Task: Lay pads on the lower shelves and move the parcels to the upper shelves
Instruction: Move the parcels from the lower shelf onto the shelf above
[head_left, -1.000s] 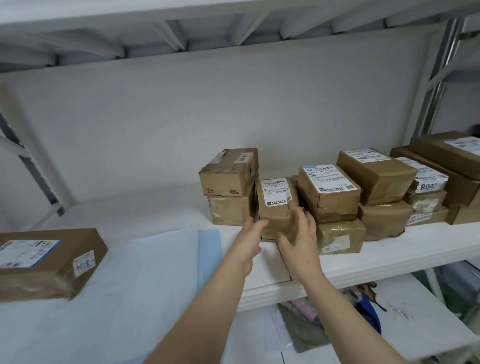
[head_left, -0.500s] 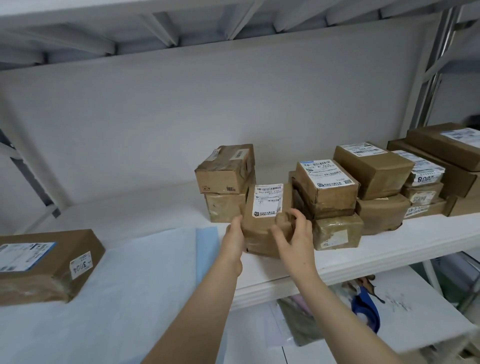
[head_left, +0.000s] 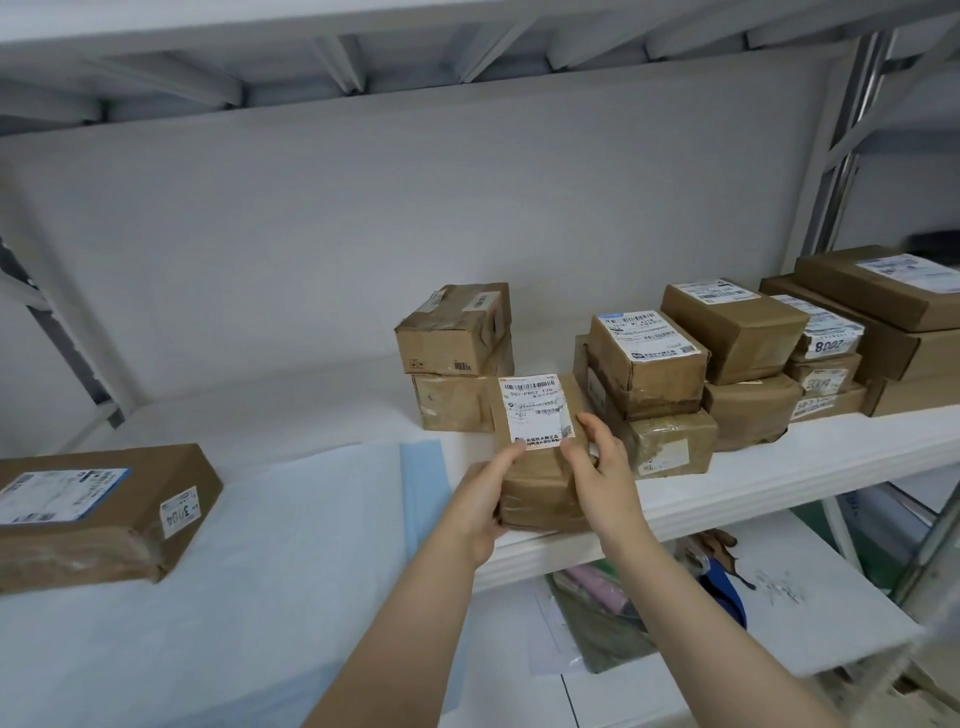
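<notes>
1. Since a second ago the parcel (head_left: 537, 480) has come out of the row to the front edge of the shelf (head_left: 779, 467), at 3 o'clock of the pad (head_left: 311, 519).
2. Left hand (head_left: 480, 512) grips its 9 o'clock side and right hand (head_left: 605, 478) its 3 o'clock side, fingers curled round it.
3. It looks light and stiff, with slick tape, so hold opposite faces.

Green bag (head_left: 602, 631) near blue object (head_left: 724, 597)

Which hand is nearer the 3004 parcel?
Left. The left hand grips the held parcel on its left, right of the 3004 parcel; the right hand grips its right, farther away.
</notes>
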